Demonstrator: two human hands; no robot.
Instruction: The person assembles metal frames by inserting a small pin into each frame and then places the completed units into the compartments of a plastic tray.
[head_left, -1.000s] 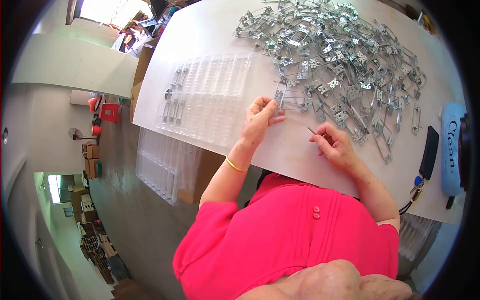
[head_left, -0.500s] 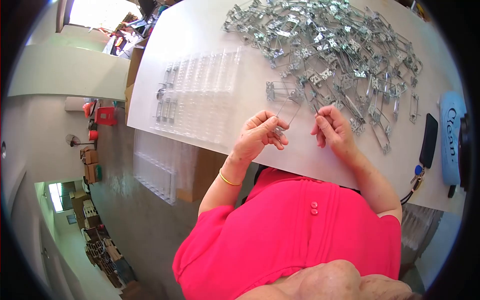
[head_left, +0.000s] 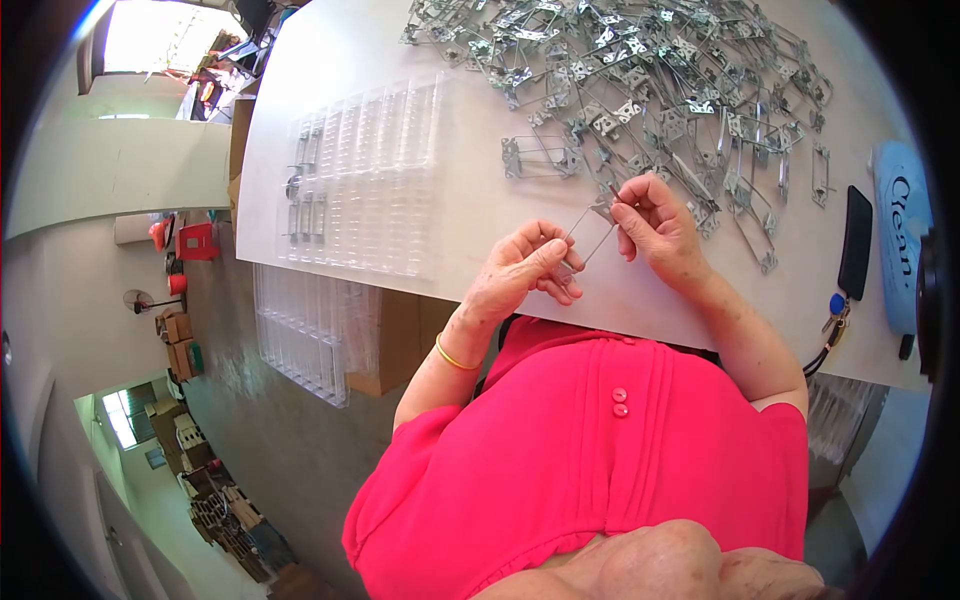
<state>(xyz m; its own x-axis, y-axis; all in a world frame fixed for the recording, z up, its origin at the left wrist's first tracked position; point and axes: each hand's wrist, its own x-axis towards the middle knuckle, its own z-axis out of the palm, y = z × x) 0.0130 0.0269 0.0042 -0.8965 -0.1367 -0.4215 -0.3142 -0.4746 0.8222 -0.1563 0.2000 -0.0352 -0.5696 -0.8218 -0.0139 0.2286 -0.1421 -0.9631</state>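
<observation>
My left hand (head_left: 528, 268) pinches the near end of a metal bracket with thin wire sides (head_left: 597, 240), held over the table's front edge. Its far end plate reaches up beside my right hand (head_left: 655, 228). Between the thumb and index finger of that hand is a thin dark rod (head_left: 614, 192), its tip right at the bracket's far end. Beyond my hands spreads a large heap of similar metal wire brackets (head_left: 640, 100). One bracket (head_left: 540, 157) lies at the heap's near left side.
Clear plastic trays (head_left: 385, 180) lie on the white table (head_left: 465, 215) at left, a few brackets in their left end. More clear trays (head_left: 300, 335) stand below the edge beside a cardboard box (head_left: 400, 345). At right are a black phone (head_left: 855, 245), keys (head_left: 835, 322) and a blue pack (head_left: 900, 235).
My right hand has moved up and left a little, bringing the rod to the bracket's far end. The bracket in my left hand has tilted, and the whole view has shifted slightly.
</observation>
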